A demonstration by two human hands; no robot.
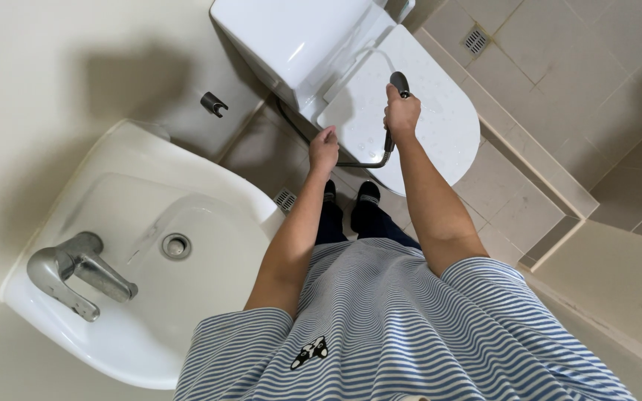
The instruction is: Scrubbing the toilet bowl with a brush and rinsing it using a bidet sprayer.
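My right hand [400, 113] grips a dark hand-held sprayer [399, 82] and holds it over the closed white toilet lid [440, 126]. A thin arc of water runs from the sprayer head toward the cistern [291, 41], and drops lie on the lid. The sprayer's metal hose [358, 163] loops down from my right hand toward the wall. My left hand [323, 151] is held out beside the toilet with fingers curled loosely, holding nothing.
A white wash basin [76, 200] with a chrome tap [76, 271] is on the left. A dark sprayer holder [214, 104] is fixed to the wall. Floor drains [475, 39] [284, 200] sit in the beige tiles. A raised tiled kerb [551, 200] runs at right.
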